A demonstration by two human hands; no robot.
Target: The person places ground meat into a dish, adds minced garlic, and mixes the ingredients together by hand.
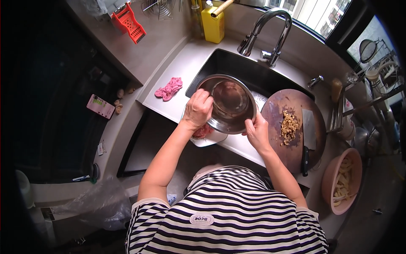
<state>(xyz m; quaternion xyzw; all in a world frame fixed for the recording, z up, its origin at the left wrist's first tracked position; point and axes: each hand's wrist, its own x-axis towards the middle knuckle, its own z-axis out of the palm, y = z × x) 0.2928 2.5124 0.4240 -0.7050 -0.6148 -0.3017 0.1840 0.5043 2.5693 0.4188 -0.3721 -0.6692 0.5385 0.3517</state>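
A stainless steel bowl (229,100) is tilted over the counter's front edge and the near side of the sink, its inside facing up toward me. My right hand (257,128) grips its lower right rim, thumb on the near side. On the left rim, my left hand (199,109) is curled with fingers bent over the edge; its fingertips are partly hidden. Below the bowl, raw minced meat (203,130) lies on a white plate (219,138), both partly covered by the bowl and my left wrist.
A round wooden cutting board (269,111) at right carries chopped brown bits (289,127) and a cleaver (309,128). Behind the bowl are a dark sink (219,62) and a chrome faucet (279,38). A pink cloth (169,89) lies left; a pink basin (328,187) holds pale strips.
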